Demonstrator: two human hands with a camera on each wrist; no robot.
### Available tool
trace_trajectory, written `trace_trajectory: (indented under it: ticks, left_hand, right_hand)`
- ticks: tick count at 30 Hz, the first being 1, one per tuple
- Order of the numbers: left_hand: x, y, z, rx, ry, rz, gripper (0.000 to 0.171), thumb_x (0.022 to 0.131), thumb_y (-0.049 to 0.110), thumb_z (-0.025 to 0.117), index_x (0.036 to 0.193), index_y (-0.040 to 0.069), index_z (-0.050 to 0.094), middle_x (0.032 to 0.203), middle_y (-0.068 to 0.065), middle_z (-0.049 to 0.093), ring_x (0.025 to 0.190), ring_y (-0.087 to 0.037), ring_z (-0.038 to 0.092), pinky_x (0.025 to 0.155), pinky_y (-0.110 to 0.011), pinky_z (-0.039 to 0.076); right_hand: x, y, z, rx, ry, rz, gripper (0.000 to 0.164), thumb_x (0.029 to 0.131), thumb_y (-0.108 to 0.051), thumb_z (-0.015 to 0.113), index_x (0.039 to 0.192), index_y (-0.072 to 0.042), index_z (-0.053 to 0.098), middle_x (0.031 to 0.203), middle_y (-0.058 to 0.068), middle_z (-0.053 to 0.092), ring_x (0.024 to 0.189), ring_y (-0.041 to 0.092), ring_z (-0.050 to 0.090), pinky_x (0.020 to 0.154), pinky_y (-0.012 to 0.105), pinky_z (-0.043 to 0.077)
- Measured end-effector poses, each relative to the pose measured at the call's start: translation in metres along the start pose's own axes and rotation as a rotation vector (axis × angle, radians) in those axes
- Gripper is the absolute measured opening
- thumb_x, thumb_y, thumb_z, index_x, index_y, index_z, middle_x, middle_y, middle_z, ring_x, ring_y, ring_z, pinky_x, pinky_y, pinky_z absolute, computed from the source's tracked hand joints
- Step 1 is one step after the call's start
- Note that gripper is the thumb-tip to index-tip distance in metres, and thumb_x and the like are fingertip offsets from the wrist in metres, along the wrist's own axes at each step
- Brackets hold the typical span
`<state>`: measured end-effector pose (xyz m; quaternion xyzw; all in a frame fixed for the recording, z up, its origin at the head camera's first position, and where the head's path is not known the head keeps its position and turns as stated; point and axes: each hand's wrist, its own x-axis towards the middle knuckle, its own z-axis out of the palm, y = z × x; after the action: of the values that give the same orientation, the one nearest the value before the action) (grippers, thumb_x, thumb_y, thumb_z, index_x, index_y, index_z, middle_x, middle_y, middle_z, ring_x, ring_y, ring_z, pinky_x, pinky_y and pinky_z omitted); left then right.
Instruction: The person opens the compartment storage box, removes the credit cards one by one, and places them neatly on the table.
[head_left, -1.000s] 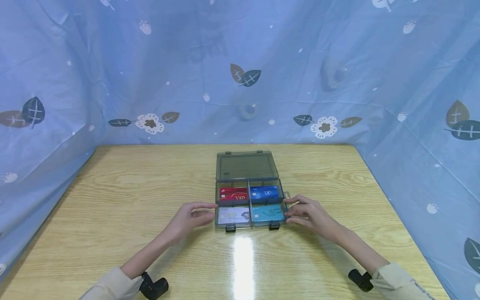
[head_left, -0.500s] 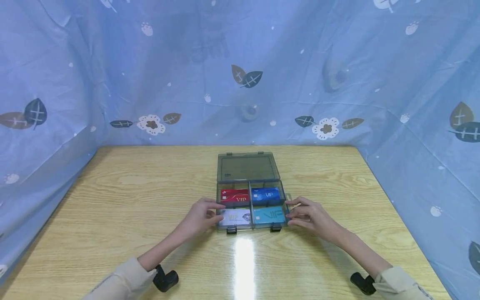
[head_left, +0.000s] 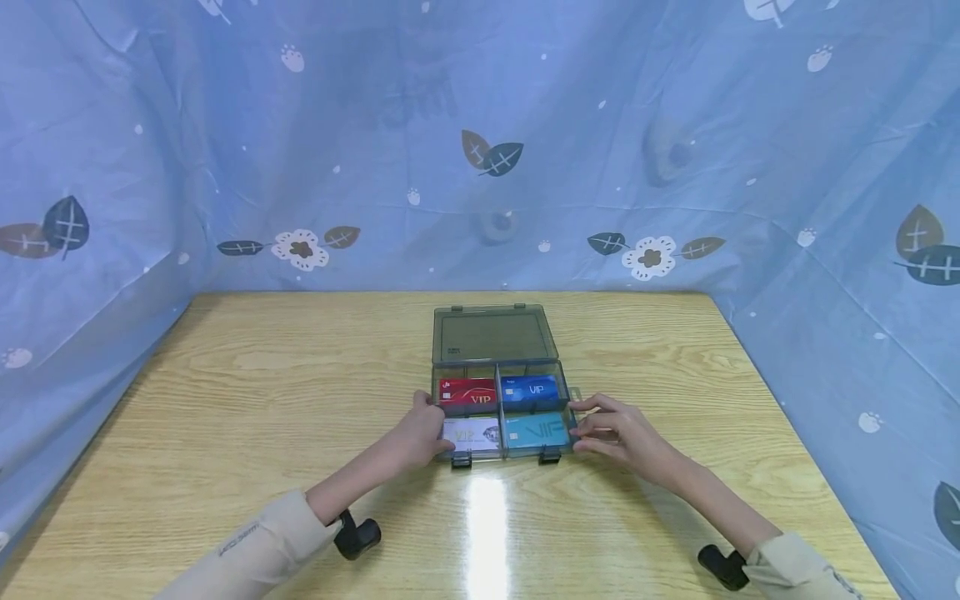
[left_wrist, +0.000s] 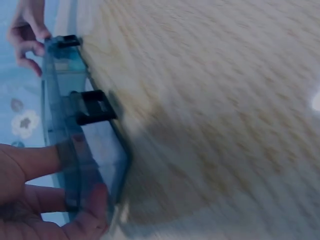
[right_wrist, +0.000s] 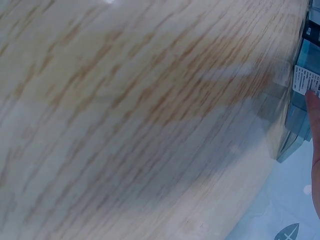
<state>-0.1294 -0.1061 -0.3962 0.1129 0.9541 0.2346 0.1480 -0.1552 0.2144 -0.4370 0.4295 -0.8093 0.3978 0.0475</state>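
Observation:
A smoky clear plastic divider box point(head_left: 495, 335) lies on the table with its lid folded back. Its compartments hold a red VIP card point(head_left: 465, 387), a blue VIP card point(head_left: 529, 388), a white VIP card point(head_left: 470, 433) and a teal VIP card point(head_left: 537, 430). My left hand point(head_left: 420, 432) grips the box's left side wall near the front corner, thumb at the white card's edge; the left wrist view shows its fingers on both sides of the clear wall. With extended fingertips my right hand point(head_left: 624, 432) touches the right side, where a finger meets a white label point(right_wrist: 305, 80).
Two dark latches point(head_left: 461, 459) hang at the box's front edge. The wood-grain table point(head_left: 300, 358) spreads around the box, with a blue patterned cloth point(head_left: 390, 150) behind it and at both sides. A black wrist mount point(head_left: 356, 536) sits at each sleeve.
My left hand has moved right and forward, from beside the box's left wall to gripping it. The right hand stays at the right side; the box and cards keep their places.

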Motion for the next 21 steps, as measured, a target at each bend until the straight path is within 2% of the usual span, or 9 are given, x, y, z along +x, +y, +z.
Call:
trace_trajectory:
  ticks: [1,3,7,10,15,19,21]
  left_hand:
    - [-0.0004,0.002,-0.0011,-0.007,-0.014,-0.012,0.029,0.084,0.01,0.074,0.066,-0.004,0.056,0.126,-0.042,0.04,0.105,-0.037,0.052,0.069,-0.036,0.051]
    - [-0.0015,0.0051,-0.003,-0.023,-0.029,-0.026,0.029,0.085,0.008,0.072,0.066,-0.004,0.054,0.128,-0.043,0.037,0.105,-0.037,0.052,0.066,-0.035,0.049]
    - [-0.0031,0.0057,-0.0042,-0.063,-0.033,-0.048,0.02,0.085,0.005,0.072,0.079,-0.01,0.06,0.13,-0.039,0.036,0.117,-0.038,0.046,0.075,-0.037,0.05]
    - [-0.0028,0.0052,-0.0032,-0.036,-0.028,-0.04,0.02,0.085,0.006,0.072,0.08,-0.01,0.061,0.129,-0.039,0.039,0.115,-0.038,0.048,0.076,-0.038,0.05]
    - [-0.0023,0.0079,-0.0031,0.053,-0.021,-0.01,0.029,0.084,0.006,0.073,0.064,-0.003,0.054,0.124,-0.046,0.039,0.108,-0.04,0.052,0.074,-0.039,0.052]
    - [-0.0016,0.0073,-0.0032,0.0,-0.025,-0.032,0.029,0.083,0.005,0.073,0.064,-0.002,0.053,0.127,-0.045,0.037,0.093,-0.033,0.056,0.069,-0.036,0.052]
    - [-0.0011,0.0057,-0.0025,-0.033,-0.017,-0.034,0.029,0.083,0.004,0.073,0.065,-0.002,0.052,0.123,-0.041,0.042,0.103,-0.035,0.055,0.074,-0.037,0.052]
  right_hand:
    - [0.0002,-0.0003,0.0002,-0.011,0.002,-0.007,0.012,0.076,0.003,0.076,0.085,-0.005,0.073,0.109,0.021,0.06,0.083,0.019,0.07,0.07,0.021,0.055]
    - [0.0006,-0.0007,0.0004,-0.033,0.005,-0.018,0.012,0.076,0.002,0.076,0.084,-0.006,0.073,0.108,0.02,0.06,0.082,0.018,0.069,0.071,0.018,0.054]
    - [0.0007,-0.0016,0.0002,-0.041,0.006,-0.021,0.012,0.075,0.002,0.077,0.084,-0.006,0.073,0.108,0.02,0.061,0.082,0.018,0.069,0.071,0.015,0.053]
    - [0.0002,-0.0008,0.0,-0.04,0.004,-0.015,0.012,0.076,0.001,0.077,0.084,-0.006,0.073,0.108,0.02,0.061,0.082,0.018,0.069,0.071,0.016,0.054]
    - [0.0007,-0.0006,0.0011,-0.047,0.007,-0.016,0.013,0.076,0.001,0.077,0.084,-0.007,0.073,0.108,0.02,0.061,0.082,0.018,0.069,0.07,0.016,0.053]
    - [0.0005,-0.0019,0.0009,-0.04,0.005,-0.004,0.012,0.076,0.002,0.077,0.084,-0.006,0.073,0.108,0.02,0.061,0.082,0.018,0.069,0.07,0.017,0.054]
    - [-0.0001,-0.0022,0.0004,-0.033,0.006,0.003,0.012,0.076,0.002,0.077,0.084,-0.006,0.073,0.109,0.021,0.06,0.082,0.018,0.07,0.069,0.018,0.055]
